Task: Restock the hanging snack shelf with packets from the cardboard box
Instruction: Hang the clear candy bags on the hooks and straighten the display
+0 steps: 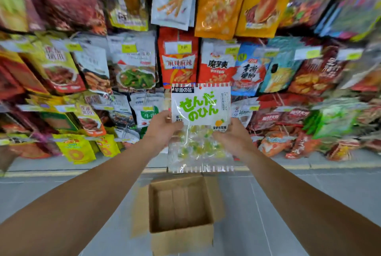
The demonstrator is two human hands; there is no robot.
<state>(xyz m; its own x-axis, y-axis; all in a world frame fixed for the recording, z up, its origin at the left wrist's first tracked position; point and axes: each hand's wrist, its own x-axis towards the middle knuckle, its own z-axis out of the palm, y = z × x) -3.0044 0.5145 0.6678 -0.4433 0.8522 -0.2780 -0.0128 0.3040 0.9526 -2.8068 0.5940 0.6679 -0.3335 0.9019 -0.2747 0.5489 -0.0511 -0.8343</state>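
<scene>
Gripping one candy packet in two hands, left hand, right hand, one cardboard box below

Floor: pale grey tiles with thin joints, evenly lit.
Floor stripe: a yellow line runs along the foot of the display.
Plinth: seemingly a low grey base; blurred.

The packet sits before the shelf, above the box (on the floor).
</scene>
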